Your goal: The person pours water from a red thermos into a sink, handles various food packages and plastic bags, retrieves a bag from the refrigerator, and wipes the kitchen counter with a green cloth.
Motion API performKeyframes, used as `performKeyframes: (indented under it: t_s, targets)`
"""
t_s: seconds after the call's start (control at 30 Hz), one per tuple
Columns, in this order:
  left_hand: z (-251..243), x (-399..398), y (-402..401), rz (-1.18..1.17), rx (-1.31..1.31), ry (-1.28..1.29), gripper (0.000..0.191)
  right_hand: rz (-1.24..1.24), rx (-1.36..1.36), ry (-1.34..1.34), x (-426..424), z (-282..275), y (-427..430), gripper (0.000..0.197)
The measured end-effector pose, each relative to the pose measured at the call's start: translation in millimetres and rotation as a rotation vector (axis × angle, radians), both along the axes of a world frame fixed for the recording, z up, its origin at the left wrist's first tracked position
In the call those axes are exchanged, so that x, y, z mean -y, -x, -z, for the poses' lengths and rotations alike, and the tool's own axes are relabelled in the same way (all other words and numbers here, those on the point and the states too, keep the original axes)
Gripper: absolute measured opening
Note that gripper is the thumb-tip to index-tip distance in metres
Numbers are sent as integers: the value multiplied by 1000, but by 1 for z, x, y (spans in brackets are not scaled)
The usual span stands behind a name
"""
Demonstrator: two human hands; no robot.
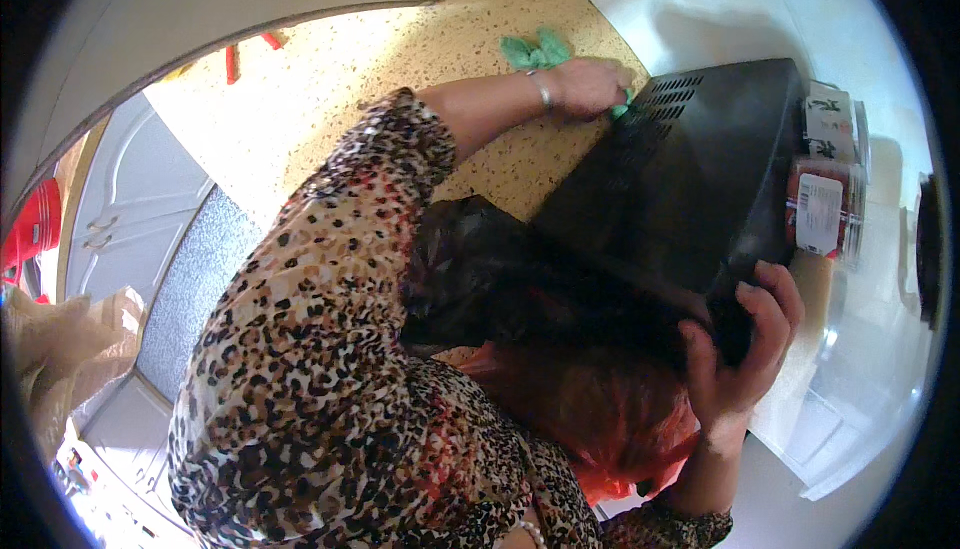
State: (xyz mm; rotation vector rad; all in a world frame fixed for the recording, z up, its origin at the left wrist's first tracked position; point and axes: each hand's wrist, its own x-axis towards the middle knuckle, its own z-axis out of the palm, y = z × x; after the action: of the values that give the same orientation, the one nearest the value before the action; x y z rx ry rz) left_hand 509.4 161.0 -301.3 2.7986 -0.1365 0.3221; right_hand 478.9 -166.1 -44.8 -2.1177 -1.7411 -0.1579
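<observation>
My left hand (592,89) is closed around a green cloth (536,51) on the speckled yellow countertop (360,61), beside the slotted side of a black appliance housing (697,166), possibly a microwave oven. Part of the cloth sticks out behind the wrist, and a bit shows at the fingertips. The housing looks tilted on the counter. My right hand (742,339) grips its near corner, thumb on one side and fingers on the other. A black plastic bag (465,264) lies against the housing, nearer to me. Below it is a translucent red plastic bag (622,421).
Packages in clear plastic (821,211) stand between the housing and the white wall at right. Red items (231,65) lie on the counter's far left part. Grey cabinet doors (135,189), a brown paper bag (112,331) and a red container (37,222) are at left.
</observation>
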Motion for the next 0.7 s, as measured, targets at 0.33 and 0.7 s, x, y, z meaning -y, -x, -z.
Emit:
performKeyframes:
  t_s: [0.33,0.7]
  targets:
    - [-46,29,179,432,-109,104,28,17,9,-35,4,3,5,58]
    - [-59,1,10,-256,139,1299,33,19,-25,-48,1,7,11,60]
